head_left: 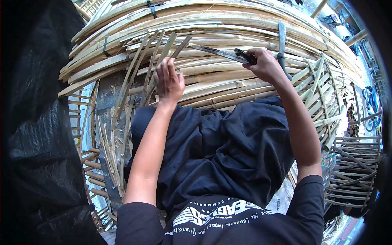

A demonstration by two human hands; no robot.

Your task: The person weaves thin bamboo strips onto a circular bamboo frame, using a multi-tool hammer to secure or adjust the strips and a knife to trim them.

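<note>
My right hand is closed around the black handle of a long, narrow-bladed tool, a saw or knife; its exact kind is unclear. The blade points left, and its tip is near the upper end of a short brown bamboo strip. My left hand has its fingers bent over that strip and a longer greenish bamboo strip, with the thumb out to the side. The palm side is hidden. Several thin bamboo strips lean just left of this hand.
Split bamboo lengths lie in a broad stack before my lap, tied bundles beyond. A grey blade-like tool rests on them at right. Crossed bamboo pieces and a slatted bamboo frame stand right; black sheeting hangs left.
</note>
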